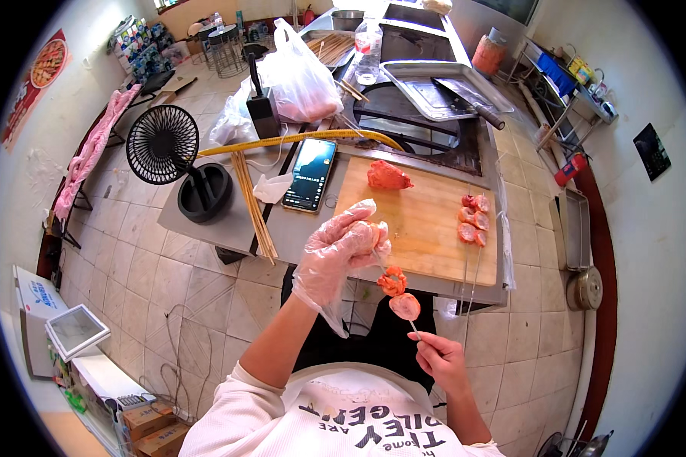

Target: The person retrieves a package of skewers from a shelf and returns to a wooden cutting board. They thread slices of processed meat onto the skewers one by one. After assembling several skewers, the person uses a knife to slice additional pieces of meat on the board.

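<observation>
My left hand point(337, 248), in a clear plastic glove, grips a pale pink piece of meat point(369, 231) at the upper end of a thin metal skewer point(414, 327). My right hand point(443, 355) is bare and pinches the skewer's lower end. Between the hands, a reddish meat piece point(393, 281) and a rounder pink slice point(405, 307) are threaded on it. Beyond my left hand, a red lump of raw meat point(387, 175) rests on the wooden cutting board point(420, 228). Loaded skewers point(473, 220) lie along the board's right side, their bare ends jutting past its front edge.
Left of the board are a lit smartphone point(310, 175), bamboo sticks point(252, 205) and a black desk fan point(197, 183). Farther back stand a plastic bag point(303, 80) and a water bottle point(369, 51). A knife point(469, 103) lies across a metal tray point(417, 91).
</observation>
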A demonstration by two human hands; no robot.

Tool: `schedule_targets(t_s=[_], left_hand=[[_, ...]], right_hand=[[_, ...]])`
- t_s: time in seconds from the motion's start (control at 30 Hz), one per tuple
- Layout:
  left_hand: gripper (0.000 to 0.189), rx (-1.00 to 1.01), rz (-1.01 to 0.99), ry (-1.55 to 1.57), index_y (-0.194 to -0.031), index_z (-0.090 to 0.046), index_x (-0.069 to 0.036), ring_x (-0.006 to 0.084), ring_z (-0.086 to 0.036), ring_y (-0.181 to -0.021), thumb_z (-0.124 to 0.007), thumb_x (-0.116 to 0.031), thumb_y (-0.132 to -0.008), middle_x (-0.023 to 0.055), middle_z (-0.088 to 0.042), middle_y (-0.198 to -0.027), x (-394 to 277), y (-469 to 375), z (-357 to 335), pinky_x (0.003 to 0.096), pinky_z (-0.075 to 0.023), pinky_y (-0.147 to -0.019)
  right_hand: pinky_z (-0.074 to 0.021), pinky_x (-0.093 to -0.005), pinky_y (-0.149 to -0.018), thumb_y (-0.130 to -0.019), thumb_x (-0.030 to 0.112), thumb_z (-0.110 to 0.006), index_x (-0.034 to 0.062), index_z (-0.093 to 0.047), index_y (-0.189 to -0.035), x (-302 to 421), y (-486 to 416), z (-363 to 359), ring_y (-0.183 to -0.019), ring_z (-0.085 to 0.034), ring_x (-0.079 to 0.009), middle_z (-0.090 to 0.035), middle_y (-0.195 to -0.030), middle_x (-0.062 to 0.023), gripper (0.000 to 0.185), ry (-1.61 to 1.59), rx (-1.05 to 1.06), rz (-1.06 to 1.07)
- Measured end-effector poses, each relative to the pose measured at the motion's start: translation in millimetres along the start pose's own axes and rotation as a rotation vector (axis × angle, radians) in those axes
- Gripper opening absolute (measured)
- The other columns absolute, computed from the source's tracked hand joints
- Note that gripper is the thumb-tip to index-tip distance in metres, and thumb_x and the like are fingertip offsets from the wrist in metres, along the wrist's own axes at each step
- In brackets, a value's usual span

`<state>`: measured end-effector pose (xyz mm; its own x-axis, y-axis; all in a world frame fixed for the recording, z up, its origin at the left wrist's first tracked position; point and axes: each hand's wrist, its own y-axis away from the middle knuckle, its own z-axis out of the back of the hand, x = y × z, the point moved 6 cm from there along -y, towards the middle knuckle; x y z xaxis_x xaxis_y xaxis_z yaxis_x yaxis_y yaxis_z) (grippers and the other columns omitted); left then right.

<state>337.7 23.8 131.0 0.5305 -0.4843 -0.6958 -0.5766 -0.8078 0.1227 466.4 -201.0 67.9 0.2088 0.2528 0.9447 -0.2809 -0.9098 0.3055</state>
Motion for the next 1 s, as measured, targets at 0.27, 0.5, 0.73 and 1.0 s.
schedule_targets(t_s=[0.27,0.5,0.73,1.0], left_hand=[[0.026,-0.019,-0.07,-0.019,-0.117,-0.063,-0.002,0.0225,-0.066,-0.1,-0.063,-0.009,-0.092,0.0124,-0.066,-0.108,-1,-4,4,0.0369,-0.059,-0.084],[0.023,-0.027,-0.056,0.019,-0.113,-0.064,-0.001,0.0213,-0.066,-0.098,-0.063,-0.01,-0.093,0.0123,-0.066,-0.105,6,-3,5,0.0355,-0.059,-0.084],[0.025,-0.076,-0.056,-0.024,-0.115,-0.064,-0.001,0.0198,-0.067,-0.093,-0.064,-0.01,-0.092,0.0124,-0.067,-0.104,8,1,4,0.0326,-0.0579,-0.082],[0.031,-0.052,0.04,0.009,-0.12,-0.061,-0.001,0.0204,-0.067,-0.09,-0.065,-0.009,-0.091,0.0117,-0.068,-0.102,10,5,-1,0.0297,-0.0567,-0.079]], right_hand=[[-0.0267,-0.0204,-0.042,-0.095,0.001,-0.053,-0.0035,-0.066,-0.113,2,0,-1,-0.048,-0.04,-0.0039,-0.044,-0.058,0.0057,0.023,-0.028,0.003,-0.005],[-0.0274,-0.0208,-0.042,-0.095,0.001,-0.053,-0.0032,-0.066,-0.114,1,-1,0,-0.048,-0.04,-0.0042,-0.044,-0.057,0.0054,0.023,-0.003,-0.015,0.014],[-0.0271,-0.0208,-0.041,-0.096,0.002,-0.053,-0.0025,-0.066,-0.114,3,2,-6,-0.047,-0.041,-0.0038,-0.045,-0.057,0.0049,0.023,0.023,-0.014,0.004],[-0.0267,-0.0209,-0.041,-0.096,0.002,-0.052,-0.0026,-0.066,-0.114,1,0,-6,-0.047,-0.04,-0.0037,-0.045,-0.057,0.0047,0.023,0.002,-0.025,0.014]])
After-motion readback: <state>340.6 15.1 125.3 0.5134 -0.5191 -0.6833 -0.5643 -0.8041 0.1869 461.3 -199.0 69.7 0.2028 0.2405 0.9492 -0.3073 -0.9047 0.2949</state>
